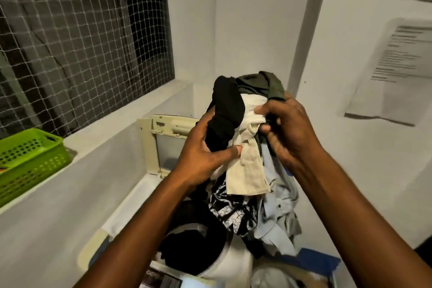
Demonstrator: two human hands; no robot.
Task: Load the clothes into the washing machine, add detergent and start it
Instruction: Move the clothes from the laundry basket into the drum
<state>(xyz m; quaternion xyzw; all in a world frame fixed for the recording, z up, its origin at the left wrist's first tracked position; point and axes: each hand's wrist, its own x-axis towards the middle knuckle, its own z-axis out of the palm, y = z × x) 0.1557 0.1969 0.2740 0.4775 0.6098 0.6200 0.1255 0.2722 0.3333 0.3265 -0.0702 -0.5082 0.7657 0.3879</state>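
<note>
I hold a bundle of clothes up over the open top-loading washing machine. The bundle holds black, cream, olive, light blue and black-and-white patterned pieces that hang down toward the drum. My left hand grips the black and cream cloth from the left. My right hand clutches the cream and olive cloth from the right. The machine's cream lid stands raised behind the bundle. Dark cloth lies in the drum opening below. No detergent is visible.
A green perforated plastic basket sits on the grey ledge at the left, under a window covered with netting. Papers hang on the white wall at the right. A blue item lies at the lower right.
</note>
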